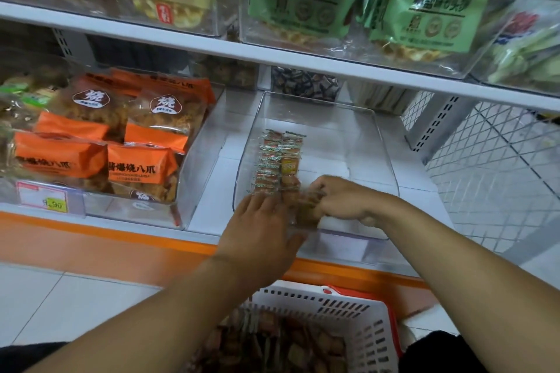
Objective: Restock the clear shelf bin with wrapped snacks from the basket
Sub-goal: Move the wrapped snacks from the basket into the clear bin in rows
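White shelf [212, 221] carries a clear bin [381, 142] with two rows of snacks [277, 160] along its left wall, where the right hand [342, 198] pinches blurred packets at the rows' near end, the left hand [260, 230] lies flat-fingered beside, above the basket [357, 318].

- A clear shelf bin [382, 142] sat on the white lower shelf, at the centre of the view. Its walls were transparent with rounded corners, and most of its floor was bare.
- Wrapped snacks [277, 160], small packets in red, green and orange wrappers, stood packed in two neat rows along the bin's left side, running from 12 o'clock toward 6 o'clock.
- A white slotted plastic basket [342, 307] with a red handle sat at 6 o'clock, below the shelf edge, holding a loose heap of brownish packets.
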Motion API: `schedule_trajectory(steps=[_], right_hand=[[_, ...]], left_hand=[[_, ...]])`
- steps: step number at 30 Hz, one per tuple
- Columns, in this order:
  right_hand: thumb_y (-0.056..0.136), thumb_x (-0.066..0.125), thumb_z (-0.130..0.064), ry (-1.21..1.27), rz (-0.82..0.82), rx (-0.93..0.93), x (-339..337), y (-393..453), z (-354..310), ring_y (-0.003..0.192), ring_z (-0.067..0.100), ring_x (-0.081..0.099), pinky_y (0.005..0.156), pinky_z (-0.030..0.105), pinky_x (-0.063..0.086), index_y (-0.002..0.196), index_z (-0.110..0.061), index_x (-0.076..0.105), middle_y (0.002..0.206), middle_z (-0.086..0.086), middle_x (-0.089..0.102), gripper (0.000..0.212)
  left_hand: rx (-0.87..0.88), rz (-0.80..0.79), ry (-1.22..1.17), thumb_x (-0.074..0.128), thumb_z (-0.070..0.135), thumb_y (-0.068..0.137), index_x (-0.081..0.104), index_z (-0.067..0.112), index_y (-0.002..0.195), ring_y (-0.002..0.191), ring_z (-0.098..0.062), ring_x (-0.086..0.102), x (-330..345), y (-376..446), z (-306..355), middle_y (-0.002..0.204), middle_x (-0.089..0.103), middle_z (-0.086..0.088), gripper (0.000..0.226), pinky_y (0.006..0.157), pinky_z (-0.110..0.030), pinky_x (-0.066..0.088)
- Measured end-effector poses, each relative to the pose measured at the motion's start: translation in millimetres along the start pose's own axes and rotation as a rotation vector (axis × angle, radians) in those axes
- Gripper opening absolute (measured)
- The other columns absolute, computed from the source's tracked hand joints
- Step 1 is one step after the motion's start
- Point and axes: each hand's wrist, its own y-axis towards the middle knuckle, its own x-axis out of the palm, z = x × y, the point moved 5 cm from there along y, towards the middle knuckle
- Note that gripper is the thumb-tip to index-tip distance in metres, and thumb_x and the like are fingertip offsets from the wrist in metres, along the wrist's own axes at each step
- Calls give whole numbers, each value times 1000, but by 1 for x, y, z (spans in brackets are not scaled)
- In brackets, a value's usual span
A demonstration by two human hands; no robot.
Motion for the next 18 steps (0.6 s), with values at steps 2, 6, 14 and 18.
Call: schedule_trajectory(steps=[2,6,14,18], right_hand=[[82,60,-1,-33,-173,59,15,13,1,90,20,60,70,28,48,114,-14,68,97,3,66,36],[89,56,7,15,-313,111,21,24,-6,100,16,68,80,29,57,125,-15,65,109,0,74,43],[89,62,5,-162,-56,-205,22,35,-17,111,17,63,95,24,53,147,-31,46,123,-3,67,70],[86,70,1,-102,17,-257,27,37,-10,115,14,62,101,22,49,128,-33,59,121,-12,67,56]], left_hand=[[-15,1,45,39,61,100,51,20,143,139,-23,34,1,-2,-2,147,48,-2,61,120,-38,23],[-46,-17,3,46,62,97,54,21,139,137,-22,37,0,3,-7,143,51,-1,60,119,-36,26],[-26,-112,18,42,62,98,48,25,147,147,-29,27,3,4,-5,155,42,-7,62,126,-44,14],[-21,-134,33,41,62,99,43,22,151,149,-29,24,3,3,-5,158,39,-6,66,127,-46,11]])
